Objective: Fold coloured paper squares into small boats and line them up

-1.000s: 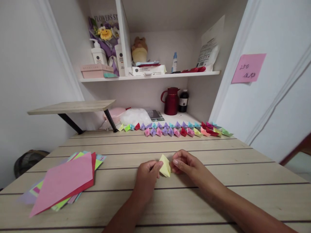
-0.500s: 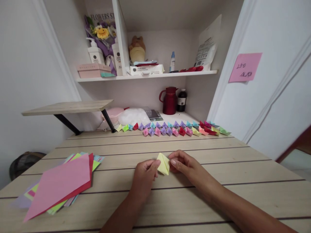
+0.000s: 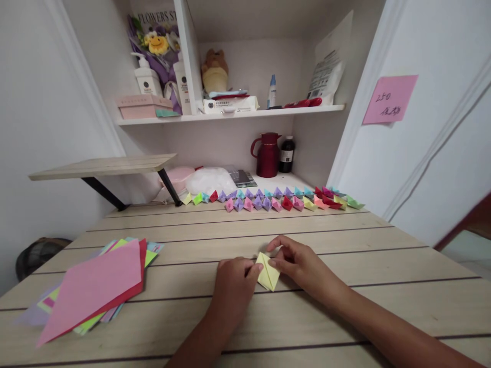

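Observation:
A small folded square of yellow paper [image 3: 268,275], turned like a diamond with a crease running across it, is between my two hands just over the table. My left hand [image 3: 238,281] pinches its left corner between thumb and fingers. On the upper right edge, the thumb of my right hand [image 3: 297,260] presses the paper, with the index finger curved above it; some of that hand's fingers are hidden behind. Beyond the hands, several small folded paper boats [image 3: 276,204] in many colours stand in two rows along the table's back.
A loose stack of coloured paper sheets [image 3: 95,286], pink on top, lies at the left of the slatted wooden table [image 3: 172,317]. A small raised shelf [image 3: 103,166] on black legs stands at the back left. Behind are a red jug [image 3: 267,156] and a dark bottle [image 3: 286,155].
Both hands have shifted slightly right and nearer with the yellow paper. My right thumb has come onto the paper's face, and the paper shows flatter, with its crease facing up.

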{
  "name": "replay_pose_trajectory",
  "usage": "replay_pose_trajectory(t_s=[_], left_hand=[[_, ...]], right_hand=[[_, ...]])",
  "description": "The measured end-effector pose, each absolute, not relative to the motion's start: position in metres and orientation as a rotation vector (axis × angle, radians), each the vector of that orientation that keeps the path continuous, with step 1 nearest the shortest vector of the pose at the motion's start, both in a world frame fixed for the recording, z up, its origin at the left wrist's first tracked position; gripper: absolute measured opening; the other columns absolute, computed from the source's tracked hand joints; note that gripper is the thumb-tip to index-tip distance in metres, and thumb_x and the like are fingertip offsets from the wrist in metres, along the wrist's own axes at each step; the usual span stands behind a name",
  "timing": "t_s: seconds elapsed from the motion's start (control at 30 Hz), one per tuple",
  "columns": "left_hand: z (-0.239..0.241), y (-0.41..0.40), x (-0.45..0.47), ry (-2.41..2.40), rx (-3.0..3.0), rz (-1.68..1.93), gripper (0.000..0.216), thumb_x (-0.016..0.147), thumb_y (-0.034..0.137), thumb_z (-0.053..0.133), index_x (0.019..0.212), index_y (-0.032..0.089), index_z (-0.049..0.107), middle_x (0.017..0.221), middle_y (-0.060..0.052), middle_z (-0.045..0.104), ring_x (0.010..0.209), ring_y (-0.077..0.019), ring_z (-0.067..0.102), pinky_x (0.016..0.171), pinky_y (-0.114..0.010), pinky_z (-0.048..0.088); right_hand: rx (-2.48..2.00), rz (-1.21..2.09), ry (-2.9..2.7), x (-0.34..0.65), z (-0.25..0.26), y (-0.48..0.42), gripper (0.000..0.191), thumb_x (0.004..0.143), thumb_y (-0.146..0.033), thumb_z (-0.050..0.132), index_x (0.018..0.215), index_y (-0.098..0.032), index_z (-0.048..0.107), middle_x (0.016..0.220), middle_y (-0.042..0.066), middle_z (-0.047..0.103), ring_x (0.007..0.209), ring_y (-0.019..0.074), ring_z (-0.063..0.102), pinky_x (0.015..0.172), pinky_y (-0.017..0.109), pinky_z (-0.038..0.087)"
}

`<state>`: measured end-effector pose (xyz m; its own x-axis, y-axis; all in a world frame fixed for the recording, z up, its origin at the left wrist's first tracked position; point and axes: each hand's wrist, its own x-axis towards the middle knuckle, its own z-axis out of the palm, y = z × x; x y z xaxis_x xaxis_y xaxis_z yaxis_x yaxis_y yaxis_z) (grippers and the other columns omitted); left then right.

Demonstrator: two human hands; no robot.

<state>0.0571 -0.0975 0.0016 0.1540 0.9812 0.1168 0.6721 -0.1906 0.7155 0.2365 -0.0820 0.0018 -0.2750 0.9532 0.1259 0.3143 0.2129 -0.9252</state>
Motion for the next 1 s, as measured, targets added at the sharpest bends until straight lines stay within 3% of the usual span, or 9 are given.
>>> replay_pose_trajectory(t_s=[0.1, 0.23, 0.37, 0.47, 0.6, 0.7, 0.8, 1.0], left_hand=[[0.006, -0.101, 0.056, 1.765, 2.202, 0.652, 0.037, 0.084, 0.034, 0.048, 0.051, 0.017, 0.046, 0.056, 0.002, 0.051, 0.059, -0.0138, 0.047, 0.068, -0.032, 0.028], [0.007, -0.101, 0.048, 1.875, 2.343, 0.48, 0.03, 0.084, 0.035, 0.052, 0.059, 0.018, 0.053, 0.068, 0.0, 0.058, 0.07, -0.0179, 0.053, 0.073, -0.036, 0.029], [0.003, -0.102, 0.043, 1.74, 2.393, 0.628, 0.006, 0.081, 0.025, 0.058, 0.08, 0.019, 0.058, 0.091, -0.002, 0.059, 0.086, -0.0189, 0.055, 0.076, -0.033, 0.034], [0.003, -0.103, 0.043, 1.471, 2.514, 0.697, 0.012, 0.083, 0.015, 0.054, 0.091, 0.023, 0.059, 0.105, -0.001, 0.057, 0.096, -0.017, 0.053, 0.081, -0.031, 0.035], [0.005, -0.104, 0.041, 1.292, 2.593, 0.609, 0.017, 0.088, 0.016, 0.05, 0.089, 0.026, 0.064, 0.097, 0.002, 0.062, 0.094, -0.0168, 0.053, 0.082, -0.032, 0.035], [0.006, -0.101, 0.035, 1.274, 2.506, 0.614, 0.01, 0.084, 0.023, 0.06, 0.091, 0.027, 0.067, 0.099, 0.001, 0.063, 0.097, -0.018, 0.054, 0.083, -0.033, 0.037], [0.005, -0.097, 0.032, 1.254, 2.423, 0.634, 0.018, 0.075, 0.03, 0.072, 0.092, 0.027, 0.068, 0.104, 0.001, 0.064, 0.1, -0.0193, 0.055, 0.085, -0.034, 0.037], [0.005, -0.097, 0.036, 1.305, 2.328, 0.716, 0.009, 0.075, 0.021, 0.07, 0.083, 0.024, 0.068, 0.096, 0.0, 0.064, 0.096, -0.0182, 0.057, 0.085, -0.033, 0.039]], right_hand=[[-1.308, 0.776, -1.994, 0.238, 0.004, -0.083, 0.002, 0.078, -0.021, 0.059, 0.078, -0.022, 0.06, 0.061, -0.004, 0.056, 0.058, 0.0134, 0.05, 0.055, 0.024, 0.034], [-1.285, 0.539, -2.212, 0.234, 0.005, -0.085, 0.009, 0.077, -0.016, 0.059, 0.071, -0.022, 0.061, 0.07, -0.001, 0.06, 0.075, 0.0171, 0.055, 0.067, 0.027, 0.039], [-1.227, 0.496, -2.211, 0.232, 0.001, -0.083, 0.008, 0.077, -0.015, 0.062, 0.074, -0.022, 0.064, 0.084, 0.001, 0.059, 0.081, 0.0166, 0.056, 0.071, 0.027, 0.041], [-1.159, 0.496, -2.245, 0.234, 0.001, -0.081, 0.01, 0.079, -0.013, 0.061, 0.074, -0.021, 0.064, 0.083, 0.002, 0.061, 0.083, 0.0174, 0.056, 0.074, 0.028, 0.042], [-1.028, 0.563, -2.332, 0.244, 0.006, -0.08, 0.018, 0.084, -0.01, 0.056, 0.086, -0.023, 0.068, 0.092, 0.002, 0.066, 0.093, 0.0182, 0.056, 0.084, 0.032, 0.041], [-0.995, 0.621, -2.402, 0.253, 0.009, -0.08, 0.02, 0.081, -0.017, 0.065, 0.098, -0.026, 0.068, 0.106, 0.002, 0.065, 0.101, 0.0205, 0.055, 0.091, 0.036, 0.039], [-1.005, 0.626, -2.433, 0.256, 0.008, -0.079, 0.027, 0.075, -0.027, 0.073, 0.102, -0.028, 0.068, 0.109, 0.003, 0.064, 0.103, 0.0228, 0.054, 0.093, 0.038, 0.038], [-1.005, 0.609, -2.362, 0.252, 0.004, -0.076, 0.008, 0.084, -0.025, 0.063, 0.09, -0.025, 0.069, 0.098, 0.003, 0.067, 0.094, 0.0191, 0.057, 0.088, 0.034, 0.041]])
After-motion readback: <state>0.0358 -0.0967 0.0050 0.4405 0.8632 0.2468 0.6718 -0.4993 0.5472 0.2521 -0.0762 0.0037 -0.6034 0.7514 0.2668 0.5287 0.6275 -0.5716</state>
